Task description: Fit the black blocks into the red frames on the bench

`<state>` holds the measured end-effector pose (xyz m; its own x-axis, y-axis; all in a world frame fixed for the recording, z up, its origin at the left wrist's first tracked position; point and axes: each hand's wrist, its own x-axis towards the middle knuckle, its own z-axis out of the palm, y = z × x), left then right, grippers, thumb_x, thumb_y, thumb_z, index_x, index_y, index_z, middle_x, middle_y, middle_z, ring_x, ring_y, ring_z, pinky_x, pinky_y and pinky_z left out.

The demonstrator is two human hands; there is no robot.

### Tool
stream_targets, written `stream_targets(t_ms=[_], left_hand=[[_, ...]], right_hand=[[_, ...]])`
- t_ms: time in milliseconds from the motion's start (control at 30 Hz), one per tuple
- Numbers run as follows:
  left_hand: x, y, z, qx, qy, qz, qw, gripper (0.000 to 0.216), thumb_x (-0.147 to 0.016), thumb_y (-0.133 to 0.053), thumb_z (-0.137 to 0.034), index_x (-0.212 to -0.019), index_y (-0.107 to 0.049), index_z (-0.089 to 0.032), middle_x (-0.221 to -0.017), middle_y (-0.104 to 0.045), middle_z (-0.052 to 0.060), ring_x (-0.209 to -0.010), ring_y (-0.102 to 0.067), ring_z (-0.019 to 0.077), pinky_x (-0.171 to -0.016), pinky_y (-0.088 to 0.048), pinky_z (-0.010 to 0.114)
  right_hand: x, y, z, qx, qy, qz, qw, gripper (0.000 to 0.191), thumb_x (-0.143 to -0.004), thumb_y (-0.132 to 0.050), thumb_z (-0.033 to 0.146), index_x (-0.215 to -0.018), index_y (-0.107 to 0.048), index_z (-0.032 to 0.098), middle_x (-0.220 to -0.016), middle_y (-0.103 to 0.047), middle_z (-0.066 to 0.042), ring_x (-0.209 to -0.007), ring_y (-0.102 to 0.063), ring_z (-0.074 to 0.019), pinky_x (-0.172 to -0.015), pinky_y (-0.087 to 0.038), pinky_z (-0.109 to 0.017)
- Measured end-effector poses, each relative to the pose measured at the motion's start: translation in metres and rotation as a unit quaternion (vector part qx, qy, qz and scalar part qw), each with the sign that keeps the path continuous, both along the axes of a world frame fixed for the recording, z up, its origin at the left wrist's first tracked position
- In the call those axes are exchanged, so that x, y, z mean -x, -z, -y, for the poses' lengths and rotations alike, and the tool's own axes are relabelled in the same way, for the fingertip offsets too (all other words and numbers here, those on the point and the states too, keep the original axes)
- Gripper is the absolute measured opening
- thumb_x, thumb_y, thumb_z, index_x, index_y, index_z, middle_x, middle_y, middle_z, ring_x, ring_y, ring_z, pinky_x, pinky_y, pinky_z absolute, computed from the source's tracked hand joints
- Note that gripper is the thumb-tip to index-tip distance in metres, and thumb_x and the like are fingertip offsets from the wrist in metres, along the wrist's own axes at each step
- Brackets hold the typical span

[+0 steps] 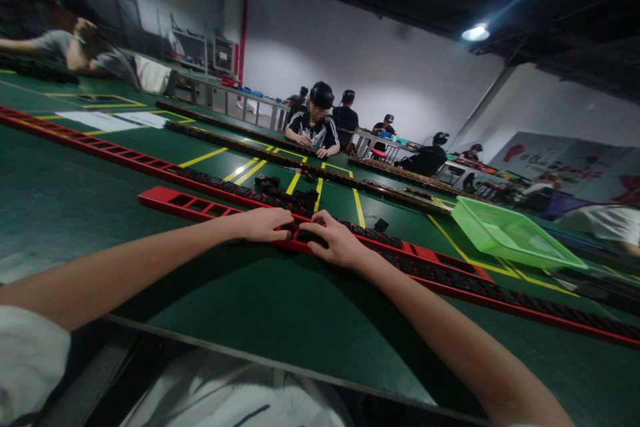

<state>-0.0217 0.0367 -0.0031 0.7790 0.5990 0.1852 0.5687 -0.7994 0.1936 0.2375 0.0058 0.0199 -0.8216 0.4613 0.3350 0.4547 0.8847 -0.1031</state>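
A long red slotted rail (pixel 159 197) lies across the green table before me, with dark square pieces seated in many of its slots. My left hand (pixel 267 223) lies against this rail, fingers curled down onto it; what is under the fingertips is hidden. Just to its right, my right hand (pixel 334 238) has thumb and fingers bent around a black piece (pixel 311 236) at the rail. Behind runs a second red rail (pixel 423 252), part filled with similar black pieces. Small black parts (pixel 267 183) lie loose beyond it, and another black part (pixel 381 225) sits to the right.
A light green plastic basket (pixel 517 250) stands at the right. Long dark rails (pixel 240 148) cross the table farther back, over yellow tape lines. White papers (pixel 95 121) lie at the left. A person (pixel 323 123) works opposite; others sit farther off and at both sides.
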Motion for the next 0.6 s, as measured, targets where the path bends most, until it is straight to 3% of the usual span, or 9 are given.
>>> stream_targets(t_ms=[200,367,600], left_hand=[[0.0016,-0.0019,0.0,-0.004,0.01,-0.011,1.0,0.036,-0.098,-0.042,-0.043,-0.109,-0.063,-0.016,-0.109,-0.065,0.01,-0.102,-0.06,0.0253,-0.089,-0.046,0.033],[0.0004,-0.0063,0.0034,0.0,0.004,-0.032,0.999,0.039,-0.099,-0.039,-0.045,-0.111,-0.062,-0.015,-0.111,-0.064,0.012,-0.104,-0.06,0.0258,-0.091,-0.046,0.034],[0.0,-0.0074,0.0044,0.003,0.004,-0.029,1.0,0.034,-0.098,-0.042,-0.04,-0.109,-0.063,-0.015,-0.109,-0.065,0.011,-0.102,-0.061,0.025,-0.091,-0.046,0.033]], right_hand=[[0.0027,-0.0029,0.0038,0.034,0.046,-0.023,0.998,0.038,-0.087,-0.062,0.023,-0.124,-0.051,0.019,-0.113,-0.06,-0.011,-0.101,-0.059,-0.0236,-0.09,-0.052,-0.04],[0.0029,-0.0015,0.0029,0.01,-0.005,-0.021,1.0,0.026,-0.091,-0.058,0.021,-0.117,-0.056,0.018,-0.123,-0.058,-0.013,-0.114,-0.056,-0.0238,-0.097,-0.05,-0.039],[0.0017,0.0015,0.0016,-0.021,-0.012,-0.016,1.0,0.03,-0.094,-0.056,0.023,-0.123,-0.06,0.018,-0.128,-0.058,-0.015,-0.118,-0.057,-0.0249,-0.1,-0.05,-0.041]])
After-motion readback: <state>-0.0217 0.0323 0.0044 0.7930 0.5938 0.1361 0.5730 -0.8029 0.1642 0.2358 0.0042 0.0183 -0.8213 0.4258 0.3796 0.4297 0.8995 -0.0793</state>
